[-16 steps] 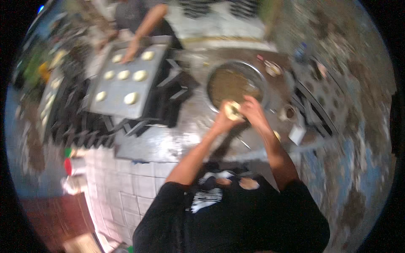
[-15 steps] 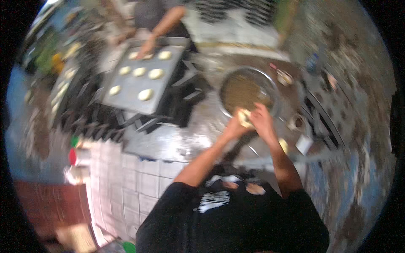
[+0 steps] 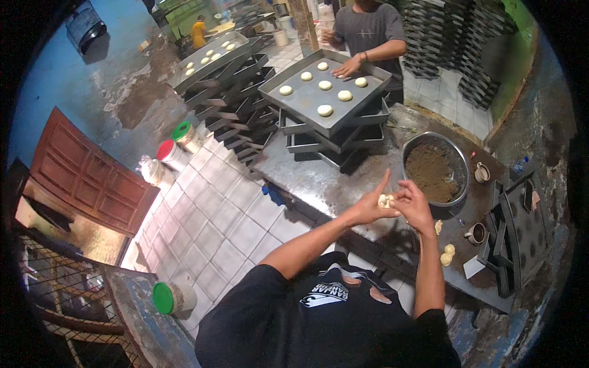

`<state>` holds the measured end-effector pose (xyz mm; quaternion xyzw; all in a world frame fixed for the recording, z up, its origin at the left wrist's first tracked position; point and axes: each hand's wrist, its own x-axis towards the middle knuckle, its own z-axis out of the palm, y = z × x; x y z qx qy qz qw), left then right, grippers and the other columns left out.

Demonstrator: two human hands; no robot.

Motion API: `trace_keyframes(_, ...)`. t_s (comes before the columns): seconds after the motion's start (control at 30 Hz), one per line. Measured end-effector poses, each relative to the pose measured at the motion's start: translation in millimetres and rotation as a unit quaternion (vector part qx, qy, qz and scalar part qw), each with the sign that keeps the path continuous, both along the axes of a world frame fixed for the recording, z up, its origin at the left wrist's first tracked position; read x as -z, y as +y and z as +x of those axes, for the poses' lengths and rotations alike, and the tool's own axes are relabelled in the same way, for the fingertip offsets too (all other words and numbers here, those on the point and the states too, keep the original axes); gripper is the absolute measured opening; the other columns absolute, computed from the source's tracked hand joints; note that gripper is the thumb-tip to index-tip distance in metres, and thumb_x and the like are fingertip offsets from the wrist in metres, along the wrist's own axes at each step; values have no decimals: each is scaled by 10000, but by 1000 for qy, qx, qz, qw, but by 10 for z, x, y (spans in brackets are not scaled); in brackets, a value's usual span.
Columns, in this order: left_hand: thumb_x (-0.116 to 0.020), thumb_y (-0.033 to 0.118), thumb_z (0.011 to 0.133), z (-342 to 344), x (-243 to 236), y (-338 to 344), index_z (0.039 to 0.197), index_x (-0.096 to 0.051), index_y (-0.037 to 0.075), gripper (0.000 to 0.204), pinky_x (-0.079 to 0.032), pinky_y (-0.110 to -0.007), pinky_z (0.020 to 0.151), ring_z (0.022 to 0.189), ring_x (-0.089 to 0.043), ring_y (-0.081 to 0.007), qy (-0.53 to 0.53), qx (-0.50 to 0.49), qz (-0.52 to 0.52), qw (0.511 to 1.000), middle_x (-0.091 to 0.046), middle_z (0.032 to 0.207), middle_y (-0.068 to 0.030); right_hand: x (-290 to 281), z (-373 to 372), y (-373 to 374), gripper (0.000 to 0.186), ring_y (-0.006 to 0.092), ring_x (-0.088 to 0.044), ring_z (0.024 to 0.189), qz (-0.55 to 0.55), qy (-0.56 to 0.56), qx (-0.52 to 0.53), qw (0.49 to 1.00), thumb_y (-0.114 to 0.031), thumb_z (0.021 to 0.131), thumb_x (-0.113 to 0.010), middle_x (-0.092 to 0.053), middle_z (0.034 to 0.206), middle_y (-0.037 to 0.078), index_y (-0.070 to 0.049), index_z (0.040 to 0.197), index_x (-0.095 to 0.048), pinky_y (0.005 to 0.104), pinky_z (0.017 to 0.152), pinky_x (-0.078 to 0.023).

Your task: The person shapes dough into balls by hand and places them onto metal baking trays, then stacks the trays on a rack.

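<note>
A small piece of pale dough (image 3: pixel 385 200) lies in my left hand (image 3: pixel 368 207), cupped with its thumb raised. My right hand (image 3: pixel 415 207) has its bent fingers at the dough's edge, pinching it. Both hands are just off the near left side of a metal bowl (image 3: pixel 467 182). Brown crumbly filling (image 3: pixel 431 170) covers the inside of the bowl. Beside my right forearm, pale dough balls (image 3: pixel 448 254) and a smaller dough scrap (image 3: pixel 438 227) lie on the table.
A baking tray (image 3: pixel 300 107) with several dough balls tops a crosswise tray stack; a co-worker's hand (image 3: pixel 348 66) reaches over it. Another loaded tray (image 3: pixel 184 80) stands farther left. Two cups (image 3: pixel 475 233) and dark trays (image 3: pixel 504 245) occupy the table's right side.
The view has swung left, so the table now appears farther right. My hands have drawn back from over the bowl's near rim, still with the dough between them.
</note>
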<state>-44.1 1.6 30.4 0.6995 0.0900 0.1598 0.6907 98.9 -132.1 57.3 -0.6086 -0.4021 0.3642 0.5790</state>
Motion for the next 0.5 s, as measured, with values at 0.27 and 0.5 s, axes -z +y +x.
trace_keyframes(0.27,-538,330,1035,-547,-682,856,1594,-219,81,690,-443,-308,1027,1239,-560,-190,1,-151,39,988,-552,1448,-122,-550,-744,1078,469,317,-665,1016,255,-167,225,925,-241,910,-724,-666,1109,183,-5,1287,-572,384,909,-523)
trace_keyframes(0.5,-456,417,1063,-925,-847,1573,1469,-495,64,540,-282,-345,1162,1451,-322,-203,-167,-279,51,944,-193,1660,-99,-604,-1574,2317,431,142,-577,995,153,153,8,976,-383,1026,-577,-625,1062,61,9,1203,-586,301,864,-474)
